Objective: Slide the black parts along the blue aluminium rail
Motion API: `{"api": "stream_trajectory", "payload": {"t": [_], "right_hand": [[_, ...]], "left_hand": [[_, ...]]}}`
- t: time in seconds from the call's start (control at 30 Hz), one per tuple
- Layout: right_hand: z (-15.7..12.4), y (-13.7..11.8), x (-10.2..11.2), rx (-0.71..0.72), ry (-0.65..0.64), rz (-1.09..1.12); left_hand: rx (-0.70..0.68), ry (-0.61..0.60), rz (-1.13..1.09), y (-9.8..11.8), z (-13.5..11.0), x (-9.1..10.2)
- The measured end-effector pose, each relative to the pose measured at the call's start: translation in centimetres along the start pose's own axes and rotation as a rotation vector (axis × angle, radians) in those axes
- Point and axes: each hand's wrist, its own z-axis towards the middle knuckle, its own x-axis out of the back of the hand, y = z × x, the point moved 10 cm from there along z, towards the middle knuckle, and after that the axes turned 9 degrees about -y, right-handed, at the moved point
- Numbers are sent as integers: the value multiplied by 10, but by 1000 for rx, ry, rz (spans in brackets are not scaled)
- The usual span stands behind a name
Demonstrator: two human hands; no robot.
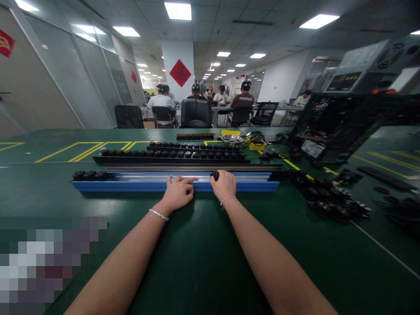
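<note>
A long blue channel (121,187) lies across the green table in front of me, with a shiny metal strip (147,176) along its inside. Several round black parts (93,175) sit in a row at its left end. My left hand (179,191) rests on the channel's near edge, index finger stretched to the right over the strip and the other fingers partly bent; it holds nothing I can see. Just right of it, my right hand (224,186) is closed on a small round black part (215,175), held over the channel. The palm hides part of its grip.
Behind the channel lie black racks (173,159) filled with round parts. Loose black parts (328,194) are heaped on the right. An opened computer case (323,127) stands at the back right, near a metal dish (232,138). People sit at desks beyond the black chair (196,113).
</note>
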Motion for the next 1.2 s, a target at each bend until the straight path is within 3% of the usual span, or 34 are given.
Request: {"api": "stream_trajectory", "payload": {"t": [1.2], "right_hand": [[-2, 12, 5, -41, 54, -20]], "left_hand": [[3, -2, -2, 0, 0, 1]]}}
